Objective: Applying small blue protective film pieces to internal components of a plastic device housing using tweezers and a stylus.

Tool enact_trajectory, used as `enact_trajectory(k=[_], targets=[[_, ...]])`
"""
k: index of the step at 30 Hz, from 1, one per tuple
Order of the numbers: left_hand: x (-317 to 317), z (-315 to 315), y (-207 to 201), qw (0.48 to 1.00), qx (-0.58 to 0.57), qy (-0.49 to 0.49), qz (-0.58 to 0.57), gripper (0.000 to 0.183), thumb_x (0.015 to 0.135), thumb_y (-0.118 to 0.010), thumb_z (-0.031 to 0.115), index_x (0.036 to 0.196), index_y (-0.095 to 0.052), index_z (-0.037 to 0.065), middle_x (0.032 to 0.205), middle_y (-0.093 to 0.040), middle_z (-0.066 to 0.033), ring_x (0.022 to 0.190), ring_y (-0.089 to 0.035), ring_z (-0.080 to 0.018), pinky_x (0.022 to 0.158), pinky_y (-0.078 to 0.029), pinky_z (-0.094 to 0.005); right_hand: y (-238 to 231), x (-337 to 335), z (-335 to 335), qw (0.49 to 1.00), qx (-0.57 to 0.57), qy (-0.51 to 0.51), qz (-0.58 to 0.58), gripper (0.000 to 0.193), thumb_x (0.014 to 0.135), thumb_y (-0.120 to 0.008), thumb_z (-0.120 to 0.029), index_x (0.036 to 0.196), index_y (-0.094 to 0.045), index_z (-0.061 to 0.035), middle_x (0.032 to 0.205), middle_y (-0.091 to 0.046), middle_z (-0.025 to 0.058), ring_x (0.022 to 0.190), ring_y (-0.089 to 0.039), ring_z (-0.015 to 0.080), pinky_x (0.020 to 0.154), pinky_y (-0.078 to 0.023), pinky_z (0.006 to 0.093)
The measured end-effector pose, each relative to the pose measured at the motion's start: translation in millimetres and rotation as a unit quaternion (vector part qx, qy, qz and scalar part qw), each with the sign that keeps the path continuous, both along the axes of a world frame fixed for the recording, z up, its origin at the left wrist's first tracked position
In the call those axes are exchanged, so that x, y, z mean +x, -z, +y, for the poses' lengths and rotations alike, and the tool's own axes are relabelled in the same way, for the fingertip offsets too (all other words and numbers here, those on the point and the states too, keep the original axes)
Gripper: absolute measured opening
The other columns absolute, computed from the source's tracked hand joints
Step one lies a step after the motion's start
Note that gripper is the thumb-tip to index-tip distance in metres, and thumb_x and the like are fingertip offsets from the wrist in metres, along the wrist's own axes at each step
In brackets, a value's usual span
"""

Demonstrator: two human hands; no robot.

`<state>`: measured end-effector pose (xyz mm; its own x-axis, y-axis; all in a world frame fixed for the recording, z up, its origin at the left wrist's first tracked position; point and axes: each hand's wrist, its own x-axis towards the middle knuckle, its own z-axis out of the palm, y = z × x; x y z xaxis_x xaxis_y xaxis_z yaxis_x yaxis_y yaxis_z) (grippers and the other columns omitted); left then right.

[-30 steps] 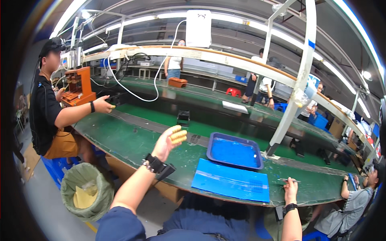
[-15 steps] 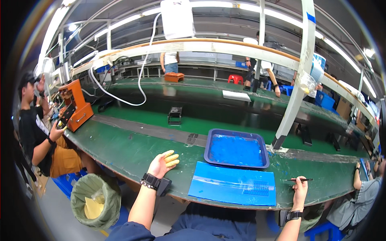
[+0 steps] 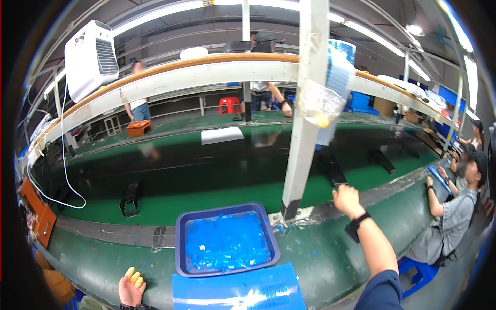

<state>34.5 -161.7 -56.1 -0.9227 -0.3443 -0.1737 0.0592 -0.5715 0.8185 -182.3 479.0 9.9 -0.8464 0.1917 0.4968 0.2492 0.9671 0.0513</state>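
My left hand rests flat on the near edge of the green bench, fingers apart, with yellow covers on the fingertips; it holds nothing. My right hand is lifted over the bench beside the foot of a white post, a black band on the wrist. Its fingers are curled away from me, so whether it holds anything is hidden. Between the hands stands a dark-blue tray filled with small blue pieces. A blue sheet lies in front of it.
A clear bag hangs on the post. A black bracket and white paper lie on the belt. Orange boxes sit at left below a white fan unit. A seated person works at right.
The view has swung right and closer to the tray. My right hand rose from the bench edge up toward the post. My left hand dropped to the near edge.
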Motion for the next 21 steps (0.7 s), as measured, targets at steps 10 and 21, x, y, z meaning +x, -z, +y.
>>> enact_trajectory(k=[10,21], targets=[[-0.1,20.1,-25.2,0.999,-0.022,-0.021,-0.013,0.04,0.075,-0.045,0.029,0.11,-0.045,0.008,0.091,-0.056,-0.0115,0.073,-0.056,-0.0251,0.063,-0.047,-0.0366,17.6,-119.1,59.7,0.949,-0.242,0.187,-0.075,0.048,0.056,-0.067,-0.025,0.093,-0.05,0.0003,0.096,-0.057,0.0155,0.09,-0.056,0.0277,0.077,-0.045,0.0355],[-77.5,159.1,-127.4,0.557,-0.673,0.21,0.439,0.02,0.07,-0.054,0.001,0.089,-0.059,0.006,0.09,-0.059,-0.0098,0.093,-0.053,-0.027,0.088,-0.034,-0.0416,-24.3,204.6,39.5,0.89,-0.448,-0.082,-0.035,0.039,0.052,-0.07,-0.006,0.074,-0.037,-0.0046,0.075,-0.043,0.0006,0.069,-0.039,0.009,0.061,-0.036,0.0222]])
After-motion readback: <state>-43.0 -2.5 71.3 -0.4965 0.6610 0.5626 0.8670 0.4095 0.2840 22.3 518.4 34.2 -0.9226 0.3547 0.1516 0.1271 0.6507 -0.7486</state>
